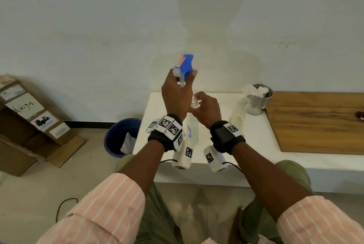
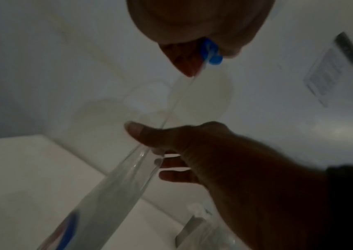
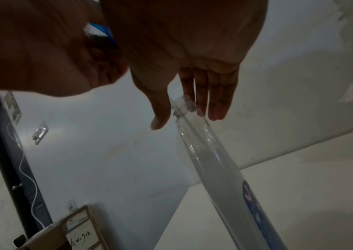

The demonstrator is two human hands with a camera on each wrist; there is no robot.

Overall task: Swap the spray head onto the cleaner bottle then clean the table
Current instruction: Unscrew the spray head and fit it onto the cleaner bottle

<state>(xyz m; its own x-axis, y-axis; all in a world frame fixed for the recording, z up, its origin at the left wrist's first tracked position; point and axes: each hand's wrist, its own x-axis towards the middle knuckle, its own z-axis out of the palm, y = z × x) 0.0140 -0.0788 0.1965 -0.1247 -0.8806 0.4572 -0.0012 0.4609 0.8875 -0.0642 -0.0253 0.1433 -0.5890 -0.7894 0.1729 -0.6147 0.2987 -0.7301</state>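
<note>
Forearms: both reach forward over the tabletop (image 1: pixel 256 137); striped sleeves pushed up, wrist cameras strapped on.
Left hand (image 1: pixel 177 94): raised, fingers grasping the blue spray head (image 1: pixel 186 64) around its neck. Clear dip tube (image 2: pixel 177 99) hangs below those fingers, slanting toward the bottle mouth.
Right hand (image 1: pixel 206 109): lower, thumb and fingers (image 3: pixel 212 94) closed on the neck of the cleaner bottle (image 3: pixel 218 165), just under its open threaded mouth. Bottle stands on the tabletop, tilted slightly in the wrist views.
Tube tip: appears to lie at or just inside the mouth; cannot tell which.
Second bottle (image 1: pixel 241 110): uncapped, right of the right fingers, beside a steel holder of cloths (image 1: pixel 259 99).
Risk 1: flexible tube may catch on the rim and bend instead of entering, if lowered off-axis.
Risk 2: bottle holds liquid; a sideways push from the head against a light neck hold could tip it and spill.
Risk 3: collar set askew may cross-thread.
</note>
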